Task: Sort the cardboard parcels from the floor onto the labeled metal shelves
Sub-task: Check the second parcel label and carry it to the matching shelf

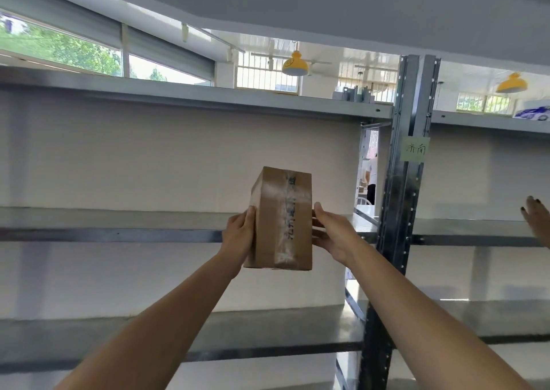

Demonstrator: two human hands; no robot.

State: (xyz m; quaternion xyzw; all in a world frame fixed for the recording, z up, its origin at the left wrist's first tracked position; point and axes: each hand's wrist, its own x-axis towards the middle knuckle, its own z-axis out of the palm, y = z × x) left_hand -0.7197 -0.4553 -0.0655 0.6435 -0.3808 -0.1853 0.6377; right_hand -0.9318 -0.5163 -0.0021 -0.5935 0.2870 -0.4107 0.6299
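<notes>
A brown cardboard parcel [282,220], sealed with clear tape over dark handwriting, is held up at the level of the middle metal shelf [113,230]. My left hand [239,234] grips its left side and my right hand [330,234] grips its right side, thumbs pointing up. The parcel's far end reaches over the shelf's front rail; whether it touches the shelf cannot be told. A green paper label [415,149] with handwritten characters is stuck on the upright post [407,181] to the right.
An upper shelf [193,98] and a lower shelf [268,333] span the same bay. Another person's hand [537,220] reaches in at the right edge over the neighbouring bay. Yellow lamps hang behind, and a person stands far off through the gap.
</notes>
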